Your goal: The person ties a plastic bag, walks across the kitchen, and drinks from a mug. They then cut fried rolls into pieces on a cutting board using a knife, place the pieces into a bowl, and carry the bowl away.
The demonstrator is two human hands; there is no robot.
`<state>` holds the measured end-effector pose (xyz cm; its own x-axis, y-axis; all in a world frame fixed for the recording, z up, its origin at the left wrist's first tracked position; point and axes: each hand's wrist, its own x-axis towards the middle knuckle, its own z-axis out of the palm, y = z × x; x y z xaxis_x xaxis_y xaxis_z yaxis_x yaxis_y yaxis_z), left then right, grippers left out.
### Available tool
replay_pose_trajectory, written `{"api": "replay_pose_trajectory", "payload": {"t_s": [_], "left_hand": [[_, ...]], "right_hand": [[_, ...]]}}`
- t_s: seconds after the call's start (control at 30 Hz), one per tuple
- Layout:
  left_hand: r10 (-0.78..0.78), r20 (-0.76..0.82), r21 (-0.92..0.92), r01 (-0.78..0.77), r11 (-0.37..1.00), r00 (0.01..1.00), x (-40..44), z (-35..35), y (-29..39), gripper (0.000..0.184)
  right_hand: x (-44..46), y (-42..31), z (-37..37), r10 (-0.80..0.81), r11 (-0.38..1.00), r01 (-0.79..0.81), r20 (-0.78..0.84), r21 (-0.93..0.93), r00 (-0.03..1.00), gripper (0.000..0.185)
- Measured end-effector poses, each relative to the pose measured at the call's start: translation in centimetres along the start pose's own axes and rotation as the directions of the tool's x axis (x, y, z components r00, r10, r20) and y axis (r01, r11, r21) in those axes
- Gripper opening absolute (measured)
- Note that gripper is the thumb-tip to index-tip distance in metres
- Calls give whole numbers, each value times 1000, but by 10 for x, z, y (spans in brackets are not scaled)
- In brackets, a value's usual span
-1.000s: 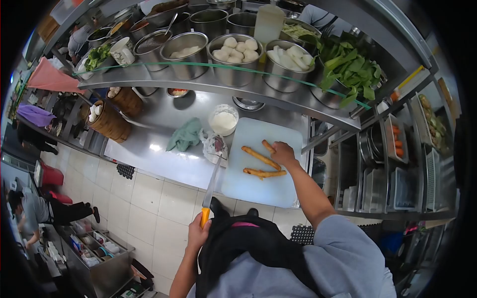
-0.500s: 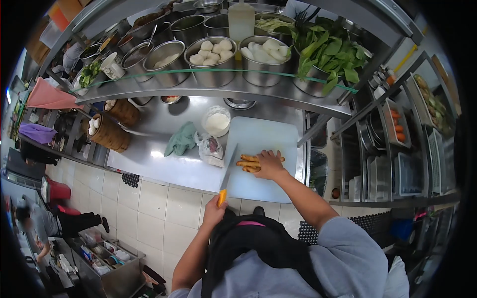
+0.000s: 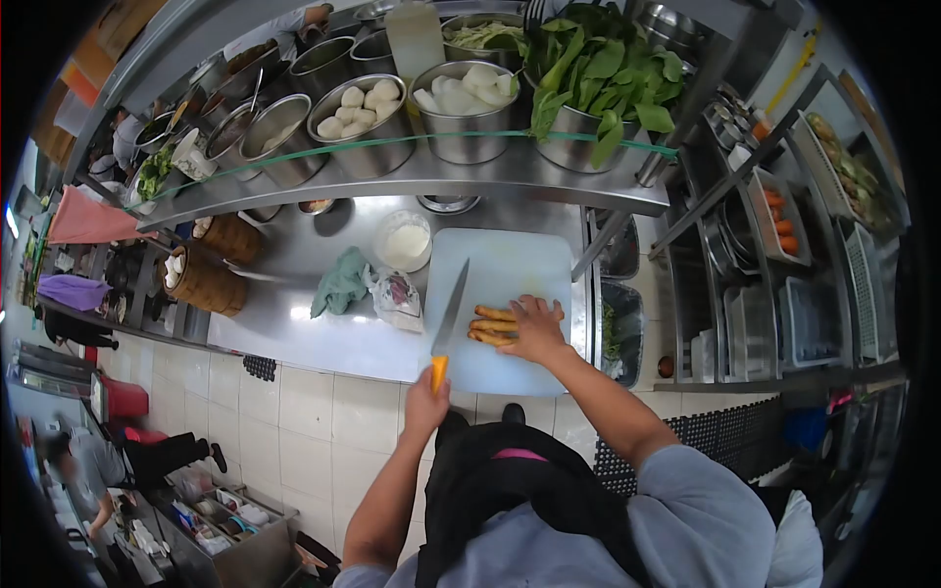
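My left hand is closed round the yellow handle of a kitchen knife. Its long blade points away from me over the left part of a pale cutting board. On the board lie several long, golden-brown fried dough sticks, side by side and crosswise. My right hand rests over their right ends, its fingers curved round them and partly hiding them. The blade is apart from the sticks, to their left.
Left of the board are a clear bag, a green cloth and a bowl of white stuff. Bamboo steamers stand farther left. A shelf with metal pots and leafy greens overhangs the back. Another person is at far left.
The knife has moved slightly inward over the board, its blade more fully on it. My right hand stays on the fried dough sticks. The camera view has shifted a little.
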<state>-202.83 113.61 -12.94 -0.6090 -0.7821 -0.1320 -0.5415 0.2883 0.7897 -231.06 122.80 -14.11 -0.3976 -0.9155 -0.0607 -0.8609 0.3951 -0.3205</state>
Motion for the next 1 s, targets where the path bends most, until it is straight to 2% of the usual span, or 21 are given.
{"api": "replay_pose_trajectory", "payload": {"t_s": [0.03,0.17,0.23,0.27,0.37,0.4,0.47,0.5,0.57,0.6,0.63,0.7,0.73,0.77,0.8,0.83,0.87,0.9,0.93,0.97,1.0], "left_hand": [[145,-97,220,-121,968,985,12,-3,2,41],[124,-188,270,-70,960,974,57,4,-4,41],[101,-39,335,-83,938,994,75,0,3,36],[94,-56,335,-70,940,994,85,-12,5,36],[200,-279,400,-76,913,939,132,-66,-4,30],[320,-406,450,-118,885,856,154,-87,-12,33],[321,-582,477,-6,879,747,199,-117,-41,31],[319,-583,470,-10,883,747,212,-122,-72,31],[437,-368,662,-99,743,821,229,-126,-139,31],[343,-358,524,-118,844,868,230,-136,-154,32],[246,-323,365,-120,923,914,228,-140,-164,34],[-58,-395,0,63,998,917,201,-141,-151,36],[90,-542,96,-45,994,836,170,-137,-132,37],[97,-578,23,-102,994,810,139,-130,-113,34],[148,-542,39,-151,988,827,99,-121,-79,29],[147,-462,-43,-188,981,874,64,-104,-56,27],[315,-399,13,-339,941,861,30,-79,-36,28],[268,-221,-55,-286,957,938,-8,-50,-7,36],[378,20,-126,-373,919,926,-44,-27,15,48],[427,202,-226,-383,896,881,-67,-19,48,56],[439,242,-279,-371,886,865,-86,-17,63,58]], "right_hand": [[-2,0,-2,-16,999,18,-84,29,996,92],[-24,-14,-37,-22,993,40,-155,115,988,76],[-41,-10,-33,-3,962,73,-258,264,966,60],[-51,-11,-35,-2,956,85,-284,280,959,54],[-83,-24,-56,20,950,78,-307,303,952,42],[-94,-30,-60,49,948,49,-299,313,953,37],[-114,-38,-58,66,908,49,-257,415,964,33],[-118,-41,-54,77,853,44,-209,520,975,28],[-124,-51,-39,52,841,69,-206,537,977,26],[-130,-56,-32,26,824,94,-204,558,979,24],[-133,-65,-25,50,765,70,-167,640,985,23],[-133,-91,-20,102,619,10,-94,785,990,20],[-132,-106,-27,146,487,-114,48,866,988,22],[-134,-107,-6,130,338,-130,91,932,987,29],[-131,-115,-7,96,70,-260,253,963,963,39],[-124,-127,-15,126,82,-267,256,960,959,39],[-116,-141,-29,131,-267,-367,410,891,902,44],[-113,-149,-36,70,-579,-414,549,703,833,50],[-115,-143,-21,9,-633,-412,538,655,843,53],[-123,-122,1,106,-602,-387,550,698,828,49],[-134,-92,17,188,-563,-378,559,735,807,46]]}}
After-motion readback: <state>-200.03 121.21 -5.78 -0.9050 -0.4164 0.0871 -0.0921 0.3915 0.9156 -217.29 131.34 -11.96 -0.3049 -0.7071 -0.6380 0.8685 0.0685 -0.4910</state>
